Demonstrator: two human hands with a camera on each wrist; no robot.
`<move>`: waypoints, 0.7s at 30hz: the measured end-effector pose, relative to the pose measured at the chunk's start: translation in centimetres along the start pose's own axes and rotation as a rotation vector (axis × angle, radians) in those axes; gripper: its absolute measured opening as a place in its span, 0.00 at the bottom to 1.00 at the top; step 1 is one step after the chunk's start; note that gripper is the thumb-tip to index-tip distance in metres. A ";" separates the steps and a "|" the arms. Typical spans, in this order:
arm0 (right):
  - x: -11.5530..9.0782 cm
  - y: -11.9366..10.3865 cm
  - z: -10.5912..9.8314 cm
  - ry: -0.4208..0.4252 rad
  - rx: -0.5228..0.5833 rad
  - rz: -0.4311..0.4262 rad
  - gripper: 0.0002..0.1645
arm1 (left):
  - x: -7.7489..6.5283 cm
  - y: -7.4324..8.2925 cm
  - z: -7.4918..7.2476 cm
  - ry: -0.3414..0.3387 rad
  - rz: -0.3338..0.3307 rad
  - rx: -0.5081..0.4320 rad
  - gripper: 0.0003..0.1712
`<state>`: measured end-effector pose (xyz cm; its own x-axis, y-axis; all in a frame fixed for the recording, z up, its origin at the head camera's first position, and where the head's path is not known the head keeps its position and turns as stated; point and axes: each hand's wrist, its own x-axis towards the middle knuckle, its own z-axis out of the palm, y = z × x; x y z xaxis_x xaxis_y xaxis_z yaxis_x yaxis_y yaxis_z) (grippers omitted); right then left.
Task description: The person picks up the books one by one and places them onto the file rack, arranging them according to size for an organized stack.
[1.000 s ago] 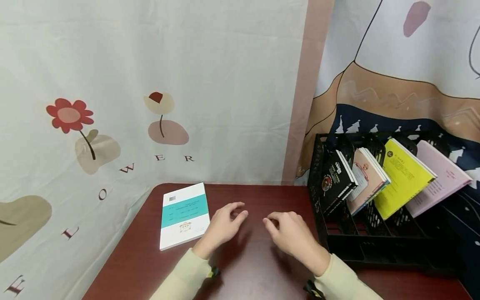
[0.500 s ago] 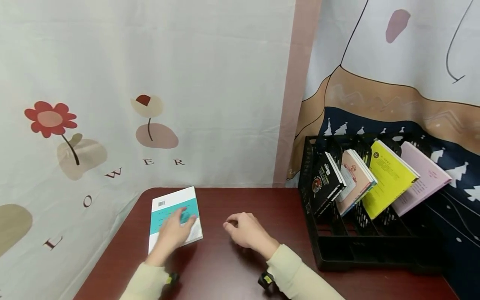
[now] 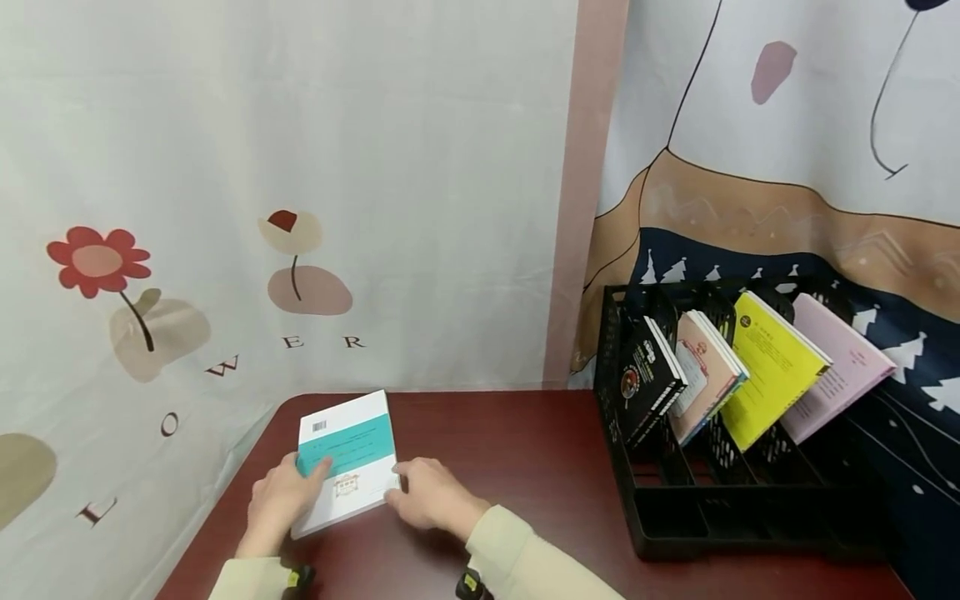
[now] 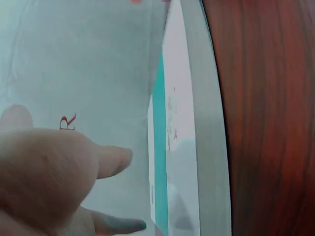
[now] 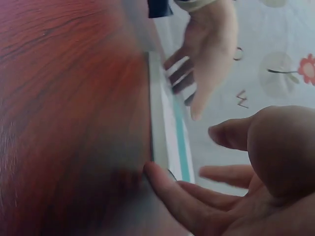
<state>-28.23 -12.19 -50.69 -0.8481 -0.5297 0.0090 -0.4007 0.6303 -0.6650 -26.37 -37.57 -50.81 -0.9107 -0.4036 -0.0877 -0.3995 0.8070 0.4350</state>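
Note:
A white book with a teal band (image 3: 352, 443) lies flat on the dark red table (image 3: 480, 442), at the left. My left hand (image 3: 279, 502) is at its left edge, thumb out over the cover and fingers partly hidden. In the left wrist view that thumb (image 4: 115, 160) stands above the book's face (image 4: 179, 108). At the opposite edge is my right hand (image 3: 435, 497), with thumb and forefinger close by the book's lower right side. The right wrist view shows a fingertip (image 5: 153, 172) right at the page block, the thumb (image 5: 226, 133) raised apart from it.
A black slotted rack (image 3: 742, 521) stands on the right of the table. Leaning in it are black books (image 3: 648, 379), beige ones (image 3: 701, 367), a yellow book (image 3: 776, 367) and a pink book (image 3: 840, 367). A printed cloth (image 3: 450, 208) hangs behind.
Both hands have moved left from mid-table to either side of the white and teal book. The left hand passed over its cover to the left edge. The head view has shifted slightly.

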 end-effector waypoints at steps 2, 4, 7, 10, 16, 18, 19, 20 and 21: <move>0.3 -0.2 0.5 -0.001 -0.026 -0.040 0.28 | 0.1 -0.2 -0.3 -0.009 -0.023 0.005 0.60; 0.5 -0.2 0.9 -0.001 -0.041 -0.057 0.26 | 0.3 -0.2 -0.4 -0.021 -0.030 0.002 0.61; 0.7 0.0 1.3 0.010 -0.047 -0.044 0.22 | 0.6 -0.2 -0.3 -0.038 -0.036 -0.008 0.61; 0.6 0.1 1.4 0.006 -0.060 -0.025 0.19 | 1.0 -0.3 -0.1 -0.037 -0.045 -0.008 0.58; 0.6 0.6 1.0 -0.007 -0.105 -0.032 0.15 | 1.9 -0.6 -0.2 -0.050 -0.062 -0.055 0.56; 0.6 0.9 0.7 -0.021 -0.121 -0.050 0.16 | 2.2 -0.4 -0.1 -0.066 -0.078 -0.095 0.58; 0.5 1.1 0.5 -0.033 -0.122 -0.059 0.18 | 2.3 -0.2 -0.1 -0.073 -0.085 -0.124 0.59; 0.5 1.4 0.2 -0.047 -0.117 -0.066 0.20 | 2.4 0.0 0.1 -0.078 -0.087 -0.156 0.59; 0.4 1.6 -0.2 -0.063 -0.111 -0.071 0.22 | 2.4 0.3 0.2 -0.078 -0.088 -0.192 0.58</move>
<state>-29.31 -11.23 -51.60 -0.7941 -0.6078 0.0036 -0.4977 0.6469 -0.5778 -28.71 -38.22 -51.07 -0.8817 -0.4280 -0.1985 -0.4570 0.6705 0.5844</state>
